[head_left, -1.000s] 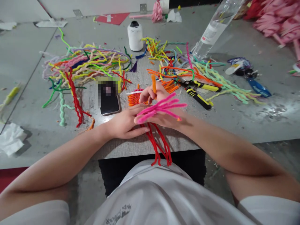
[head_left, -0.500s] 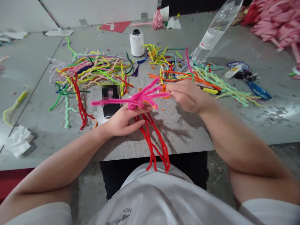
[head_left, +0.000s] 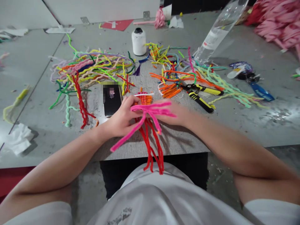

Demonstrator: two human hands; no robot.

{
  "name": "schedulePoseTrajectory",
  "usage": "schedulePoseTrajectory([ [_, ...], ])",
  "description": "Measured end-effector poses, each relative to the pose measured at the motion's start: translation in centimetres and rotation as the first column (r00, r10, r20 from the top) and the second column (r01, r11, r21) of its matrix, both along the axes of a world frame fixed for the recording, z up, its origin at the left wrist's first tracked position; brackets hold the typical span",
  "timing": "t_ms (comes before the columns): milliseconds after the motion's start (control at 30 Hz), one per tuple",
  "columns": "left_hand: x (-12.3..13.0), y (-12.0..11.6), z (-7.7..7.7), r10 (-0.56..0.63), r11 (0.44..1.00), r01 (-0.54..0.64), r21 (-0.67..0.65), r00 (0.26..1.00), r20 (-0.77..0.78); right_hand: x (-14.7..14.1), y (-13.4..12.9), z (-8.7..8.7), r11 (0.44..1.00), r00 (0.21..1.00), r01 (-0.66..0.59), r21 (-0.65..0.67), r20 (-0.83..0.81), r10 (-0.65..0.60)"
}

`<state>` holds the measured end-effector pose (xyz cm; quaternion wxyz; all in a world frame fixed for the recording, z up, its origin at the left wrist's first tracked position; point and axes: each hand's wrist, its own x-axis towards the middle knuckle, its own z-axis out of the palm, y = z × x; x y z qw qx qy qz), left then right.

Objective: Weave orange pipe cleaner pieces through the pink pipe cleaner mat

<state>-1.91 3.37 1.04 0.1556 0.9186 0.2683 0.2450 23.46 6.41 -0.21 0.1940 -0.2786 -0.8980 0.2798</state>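
Note:
A bundle of pink fuzzy stems fans out above my hands, one long stem pointing down to the left. Red stems hang from the same piece over the table's front edge. Just behind is a woven orange and pink part with a white strip across it. My left hand is closed around the left side of the piece. On the right side, my right hand is against the piece, its fingers mostly hidden behind the pink stems.
A phone lies left of the piece. Yellow-black pliers lie on the right beside cut orange stems. Farther back are a white bottle, a tilted clear bottle, a colourful stem pile and keys.
My right hand has moved left and down to the piece, uncovering the pliers and orange stems. The pink stems have swung toward me, and the woven part now shows.

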Motion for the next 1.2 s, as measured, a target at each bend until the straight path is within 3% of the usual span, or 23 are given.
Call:
schedulePoseTrajectory([
  [167,-0.1,-0.6,0.2,0.001,0.997,0.0,-0.075,1.0,0.017,-0.6,-0.1,-0.8,0.996,0.997,0.081,-0.029,0.004,-0.081],
  [367,-0.7,-0.4,1.1,-0.155,0.981,0.15,-0.121,0.988,-0.03,0.0,0.1,-0.8,1.0,0.998,0.028,0.002,0.06,-0.028],
  [533,-1.0,-0.4,1.3,-0.01,0.994,0.041,0.1,0.958,-0.288,0.6,0.1,-0.7,0.999,0.994,0.005,0.035,0.111,-0.009],
  [633,-1.0,-0.6,1.1,0.058,0.986,0.01,0.168,0.918,-0.392,0.6,0.0,-0.7,0.998,0.991,-0.027,0.056,0.134,0.02],
  [833,-1.3,-0.6,0.9,0.015,0.972,0.115,0.206,0.839,-0.543,0.4,-0.1,-0.8,0.993,0.988,-0.108,0.047,0.113,0.103],
  [1000,-1.6,0.0,1.2,-0.065,0.975,0.171,0.143,0.832,-0.55,0.0,0.0,-1.1,0.989,0.991,-0.099,0.109,0.102,0.088],
  [1100,-1.9,0.7,1.2,-0.152,0.986,0.168,-0.007,0.869,-0.471,-0.2,0.1,-1.2,0.992,0.994,-0.065,0.108,0.093,0.055],
  [1200,-2.2,1.4,1.2,-0.242,0.961,0.182,-0.207,0.915,-0.323,-0.1,0.0,-1.0,0.997,0.995,-0.015,0.073,0.104,0.007],
])
